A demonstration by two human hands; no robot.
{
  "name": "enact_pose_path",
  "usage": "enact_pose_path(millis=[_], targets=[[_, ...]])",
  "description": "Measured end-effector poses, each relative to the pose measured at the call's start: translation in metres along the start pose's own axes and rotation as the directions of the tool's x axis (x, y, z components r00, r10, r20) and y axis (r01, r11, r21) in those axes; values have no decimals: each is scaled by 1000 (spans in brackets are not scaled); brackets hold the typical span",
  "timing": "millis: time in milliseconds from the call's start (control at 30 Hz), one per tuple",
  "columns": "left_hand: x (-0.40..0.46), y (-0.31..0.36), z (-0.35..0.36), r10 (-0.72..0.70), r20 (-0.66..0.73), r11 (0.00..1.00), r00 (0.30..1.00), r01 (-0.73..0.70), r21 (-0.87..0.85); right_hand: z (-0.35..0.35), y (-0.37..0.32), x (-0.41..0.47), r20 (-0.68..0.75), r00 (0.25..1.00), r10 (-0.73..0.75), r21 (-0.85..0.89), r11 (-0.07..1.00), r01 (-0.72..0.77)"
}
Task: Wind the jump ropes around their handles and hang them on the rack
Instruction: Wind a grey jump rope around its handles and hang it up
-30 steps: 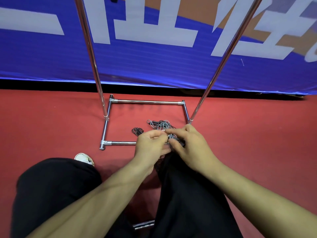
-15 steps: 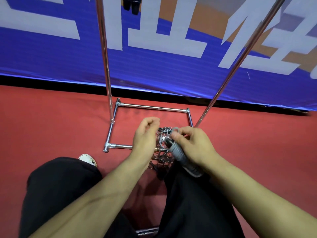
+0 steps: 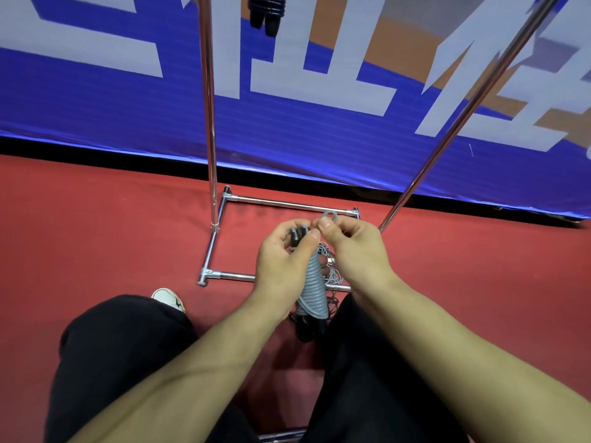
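Beyond both hands hangs a blue banner (image 3: 134,123), smooth and faintly ribbed, printed with broad pale blocky strokes and orange patches. Under the hands spreads a red floor (image 3: 96,238) with a fine matte grain. The rack (image 3: 209,123) is made of polished chrome tubes: one upright rises beyond the left hand, another slants up beyond the right hand, and its rectangular base of thin round bars with clamp joints lies on the floor just below and beyond the hands. Black trousers (image 3: 112,362) cover both knees nearer the camera than the hands, and a white shoe tip (image 3: 169,300) peeks out left of the left wrist. The left hand (image 3: 281,270) curls round a grey rope bundle (image 3: 315,289), a tight ribbed coil wound around dark handles, held upright between the two hands. The right hand (image 3: 355,247) pinches a small grey loop (image 3: 330,215) of cord at the bundle's top between thumb and fingertip. Loose thin grey cord (image 3: 332,273) tangles on the floor beneath the right hand. High beyond the hands, a black wound bundle (image 3: 267,12) hangs down from the top edge.
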State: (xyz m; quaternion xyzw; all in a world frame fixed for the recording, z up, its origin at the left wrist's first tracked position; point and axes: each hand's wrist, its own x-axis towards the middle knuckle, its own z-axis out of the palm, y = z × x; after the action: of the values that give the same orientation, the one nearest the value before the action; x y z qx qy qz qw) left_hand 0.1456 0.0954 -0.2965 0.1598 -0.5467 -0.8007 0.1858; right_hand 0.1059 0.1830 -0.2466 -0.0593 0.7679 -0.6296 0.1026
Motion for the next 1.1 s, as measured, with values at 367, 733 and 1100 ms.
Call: enact_pose_path(millis=[367, 733, 1100], targets=[[-8, 21, 17, -126, 200, 971, 972, 162, -175, -28, -28, 9, -16, 998, -67, -17, 998, 66], [39, 77, 83, 10, 313, 991, 950, -51, 124, -82, -90, 42, 6, 968, -251, -188, 950, 248], [115, 180, 123, 185, 267, 927, 946, -258, 273, -90, -193, 117, -15, 931, -365, -152, 921, 358]])
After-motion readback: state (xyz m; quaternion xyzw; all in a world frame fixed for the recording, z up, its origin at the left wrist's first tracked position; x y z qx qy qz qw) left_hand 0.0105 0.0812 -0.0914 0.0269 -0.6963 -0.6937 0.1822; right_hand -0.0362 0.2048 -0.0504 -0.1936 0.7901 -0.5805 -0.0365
